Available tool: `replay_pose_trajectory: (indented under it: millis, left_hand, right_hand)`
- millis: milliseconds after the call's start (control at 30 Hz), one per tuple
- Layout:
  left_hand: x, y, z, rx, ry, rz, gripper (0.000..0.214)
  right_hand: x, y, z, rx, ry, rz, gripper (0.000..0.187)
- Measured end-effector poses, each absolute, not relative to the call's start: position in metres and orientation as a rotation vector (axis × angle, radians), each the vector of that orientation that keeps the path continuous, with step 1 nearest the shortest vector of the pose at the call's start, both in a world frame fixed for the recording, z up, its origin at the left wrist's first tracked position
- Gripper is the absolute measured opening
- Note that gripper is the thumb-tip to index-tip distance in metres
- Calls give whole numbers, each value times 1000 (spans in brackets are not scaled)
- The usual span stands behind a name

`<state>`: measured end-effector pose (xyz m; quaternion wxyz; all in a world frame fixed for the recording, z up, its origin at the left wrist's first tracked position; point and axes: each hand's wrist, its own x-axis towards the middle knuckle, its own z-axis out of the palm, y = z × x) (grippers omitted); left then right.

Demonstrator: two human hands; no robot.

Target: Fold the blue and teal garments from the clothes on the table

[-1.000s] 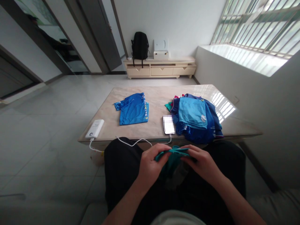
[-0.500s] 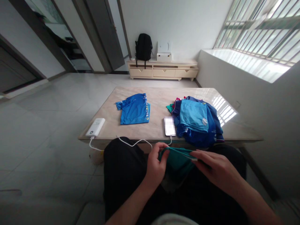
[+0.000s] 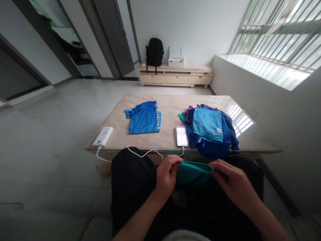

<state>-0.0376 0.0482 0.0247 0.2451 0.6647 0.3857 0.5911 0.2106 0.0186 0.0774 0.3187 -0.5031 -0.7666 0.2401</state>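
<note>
A teal piece of clothing (image 3: 193,175) hangs over my lap, its upper edge stretched between both hands. My left hand (image 3: 167,172) pinches one end of that edge, and my right hand (image 3: 229,175) pinches the other. The edge gapes slightly in the middle; the lower part drops into shadow between my legs. Beyond my hands, a folded blue shirt (image 3: 144,117) lies on the left of the table. To the right is a heaped pile of clothes (image 3: 213,130), mostly dark blue, with a light blue garment on top.
A phone (image 3: 181,135) lies against the pile on the marble-look table (image 3: 168,107). From it a white cable (image 3: 144,155) runs near my knee towards a white power bank (image 3: 103,136) at the left edge. A black backpack (image 3: 154,52) and white box (image 3: 176,62) stand on a low cabinet (image 3: 175,77).
My hands have moved slightly apart, the right one outward. The teal garment's edge has opened from layered folds into a single gaping rim.
</note>
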Motion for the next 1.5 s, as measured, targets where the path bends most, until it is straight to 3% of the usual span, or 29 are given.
replay_pose_trajectory:
  millis: [233, 433, 700, 833, 1100, 1267, 1500]
  left_hand:
    - [-25, 46, 20, 1639, 1300, 1651, 15]
    - [-35, 45, 25, 1785, 1036, 1646, 19]
    - [-41, 35, 39, 1945, 831, 1591, 21]
    - [-51, 38, 44, 1987, 837, 1597, 23]
    - [-83, 56, 41, 2345, 956, 1618, 26]
    - [-98, 62, 35, 2671, 1007, 1551, 26]
    - [-90, 57, 32, 2336, 946, 1476, 29]
  right_hand:
    - [186, 16, 64, -1272, -1908, 793, 20]
    - [191, 24, 49, -1326, -1909, 1067, 16]
    - [176, 17, 10, -1226, -1904, 494, 16]
    - [176, 21, 10, -1101, -1910, 398, 17]
    - [173, 21, 46, -1101, -1877, 688, 6]
    - [180, 21, 62, -1234, -1856, 1045, 11]
    - [203, 34, 98, -1186, -1778, 1513, 23]
